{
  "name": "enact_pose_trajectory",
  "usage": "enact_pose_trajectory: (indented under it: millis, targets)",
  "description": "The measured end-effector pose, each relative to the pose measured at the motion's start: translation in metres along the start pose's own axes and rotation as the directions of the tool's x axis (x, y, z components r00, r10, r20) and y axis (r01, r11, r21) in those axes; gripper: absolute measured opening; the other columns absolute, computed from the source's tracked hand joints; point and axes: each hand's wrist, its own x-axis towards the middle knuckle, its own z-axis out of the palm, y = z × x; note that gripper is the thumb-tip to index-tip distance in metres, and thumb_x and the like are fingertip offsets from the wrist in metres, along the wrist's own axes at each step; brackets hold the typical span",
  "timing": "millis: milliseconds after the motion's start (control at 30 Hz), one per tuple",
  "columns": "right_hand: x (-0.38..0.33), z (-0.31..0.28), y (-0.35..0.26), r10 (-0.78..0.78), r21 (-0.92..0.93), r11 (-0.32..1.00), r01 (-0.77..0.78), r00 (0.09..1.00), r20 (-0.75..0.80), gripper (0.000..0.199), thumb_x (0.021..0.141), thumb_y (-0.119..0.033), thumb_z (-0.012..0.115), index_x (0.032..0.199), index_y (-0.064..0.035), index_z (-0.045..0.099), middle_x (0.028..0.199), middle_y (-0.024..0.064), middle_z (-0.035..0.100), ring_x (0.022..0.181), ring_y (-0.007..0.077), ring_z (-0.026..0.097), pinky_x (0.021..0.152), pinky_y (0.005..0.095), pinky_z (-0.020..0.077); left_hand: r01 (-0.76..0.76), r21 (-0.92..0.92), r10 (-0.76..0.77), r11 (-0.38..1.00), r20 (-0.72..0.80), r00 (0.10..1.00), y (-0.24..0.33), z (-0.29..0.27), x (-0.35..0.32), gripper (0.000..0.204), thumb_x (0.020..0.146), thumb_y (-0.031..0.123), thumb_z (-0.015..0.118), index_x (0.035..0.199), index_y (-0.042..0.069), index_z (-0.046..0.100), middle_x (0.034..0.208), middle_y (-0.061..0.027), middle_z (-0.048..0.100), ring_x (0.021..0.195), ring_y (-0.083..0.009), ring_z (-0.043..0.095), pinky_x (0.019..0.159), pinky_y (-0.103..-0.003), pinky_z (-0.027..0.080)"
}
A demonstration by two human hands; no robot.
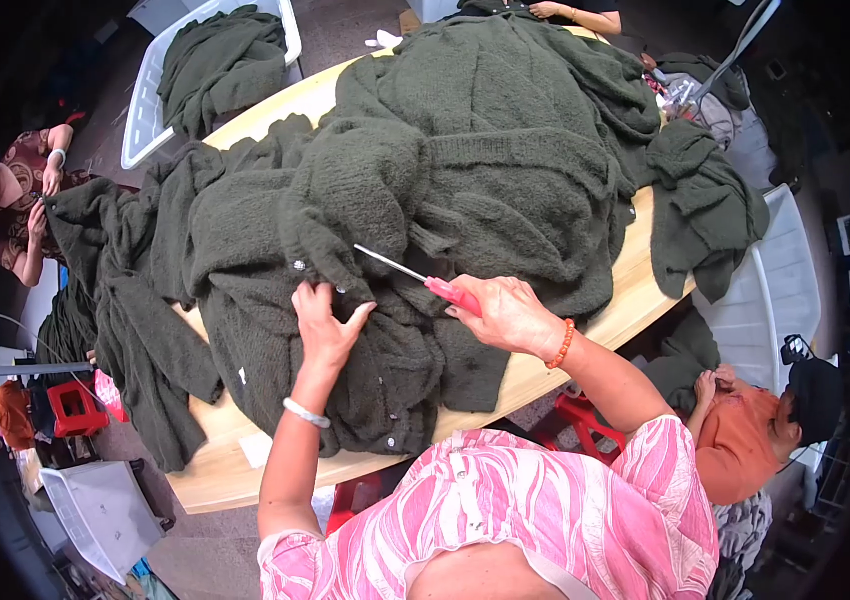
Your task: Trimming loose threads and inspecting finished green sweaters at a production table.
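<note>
A dark green knit cardigan (385, 390) with shiny buttons lies bunched in front of me on the table. Close to one shiny button (299, 265), my left hand (327, 325) grips the knit with bent fingers, its thumb out to the side. In my right hand (507, 312) is a red-handled tool (452, 292) with a thin metal shaft, pointing up and left over the cloth. The shaft tip hovers or rests near a sleeve; I cannot tell whether it touches. Knit folds hide my left fingertips.
More green knits (515, 90) are heaped over the wooden table (625, 275). White bins stand behind (135, 125) and at the right (785, 270). People work at the left (30, 190), right (745, 440) and far side. Red stools (75, 408) stand nearby.
</note>
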Motion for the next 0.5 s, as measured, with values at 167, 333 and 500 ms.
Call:
enact_pose_trajectory:
  millis: [167, 333, 500]
  targets:
    - [-0.011, 0.002, 0.007, -0.01, 0.012, 1.0, 0.01, 1.0, -0.02, 0.027, 0.09, -0.03, 0.065, 0.11, -0.0124, 0.06, 0.08, 0.0184, 0.067, 0.08, 0.0406, 0.066, 0.072, 0.049, 0.0518, -0.223, -0.001, 0.219, 0.975, -0.199, 0.955, 0.009, 0.012, 0.004, 0.031, 0.077, 0.014, 0.075, 0.104, 0.003, 0.064, 0.116, -0.0219, 0.058, 0.104, -0.038, 0.055, 0.089, -0.043, 0.047]
    - [-0.029, -0.028, -0.018, -0.025, 0.045, 0.999, 0.019, 0.989, 0.148, 0.026, 0.089, -0.031, 0.064, 0.107, -0.0119, 0.063, 0.081, 0.0207, 0.068, 0.082, 0.0412, 0.067, 0.076, 0.0499, 0.0518, 0.352, -0.929, -0.37, -0.113, 0.368, 0.853, 0.007, 0.007, 0.026, 0.017, 0.098, 0.014, 0.061, 0.101, -0.002, 0.065, 0.104, -0.0102, 0.069, 0.092, -0.021, 0.068, 0.084, -0.036, 0.055]
    - [-0.04, -0.029, -0.02, -0.05, -0.077, 0.995, 0.067, 0.978, 0.2, 0.022, 0.088, -0.029, 0.065, 0.096, -0.0091, 0.063, 0.076, 0.0194, 0.067, 0.079, 0.0395, 0.067, 0.074, 0.0491, 0.0525, 0.404, -0.788, -0.293, -0.464, 0.567, 0.77, -0.006, -0.011, 0.039, 0.023, 0.098, 0.021, 0.061, 0.114, 0.005, 0.063, 0.112, -0.0092, 0.068, 0.104, -0.0257, 0.066, 0.095, -0.044, 0.053]
